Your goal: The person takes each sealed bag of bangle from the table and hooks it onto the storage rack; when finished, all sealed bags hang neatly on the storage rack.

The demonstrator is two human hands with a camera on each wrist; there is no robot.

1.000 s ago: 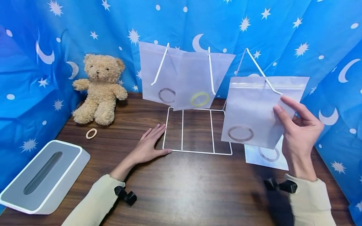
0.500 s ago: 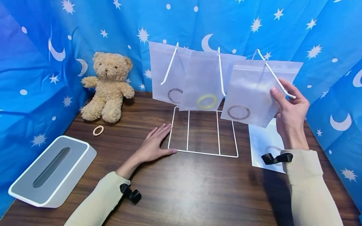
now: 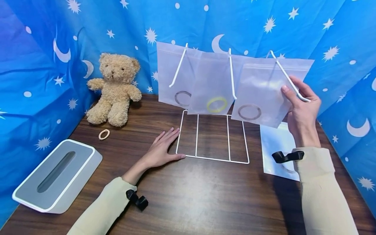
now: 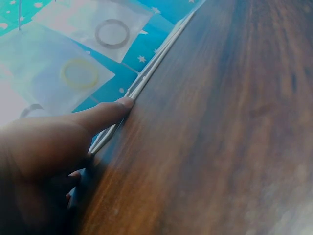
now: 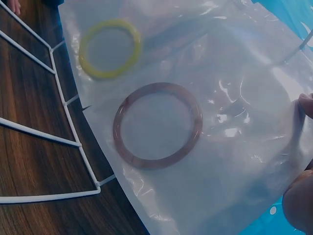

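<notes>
A clear zip bag (image 3: 264, 85) with a brownish bangle (image 3: 239, 112) inside hangs on the right hook of a white wire rack (image 3: 217, 159). My right hand (image 3: 304, 107) pinches the bag's right edge between thumb and fingers, close beside the hook's tip. Two more bags hang to the left: the middle bag (image 3: 205, 78) holds a yellow bangle, the left bag (image 3: 165, 71) a greyish one. On the table my left hand (image 3: 160, 151) lies spread, thumb and fingertips touching the rack base's left side. In the left wrist view its thumb (image 4: 110, 112) meets the base wire.
Another bagged bangle (image 3: 273, 143) lies flat on the table (image 3: 202, 199), partly hidden by the right arm. At left are a teddy bear (image 3: 117, 88), a small pale ring (image 3: 100, 135) and a grey-topped tissue box (image 3: 35, 189). A blue star-patterned cloth (image 3: 176, 23) hangs behind.
My right hand has moved the brownish bangle's bag up and back along the right hook, away from its tip. My left hand has stayed at the rack base. The head view has shifted slightly.
</notes>
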